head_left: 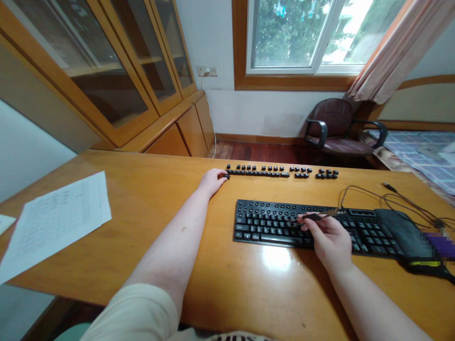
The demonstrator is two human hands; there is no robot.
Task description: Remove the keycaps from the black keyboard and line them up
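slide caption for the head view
Left hand at loose keycaps, right hand holding a slim tool over a keyboard.

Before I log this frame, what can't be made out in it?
All in the head view:
Keyboard: keys behind the right hand are hidden.
Tool in that hand: tip too fine to tell contact.
Left hand: whether it grips or only touches a keycap, too small.
Paper: writing too blurred.
Purple item: pixelated, cut off by right edge.
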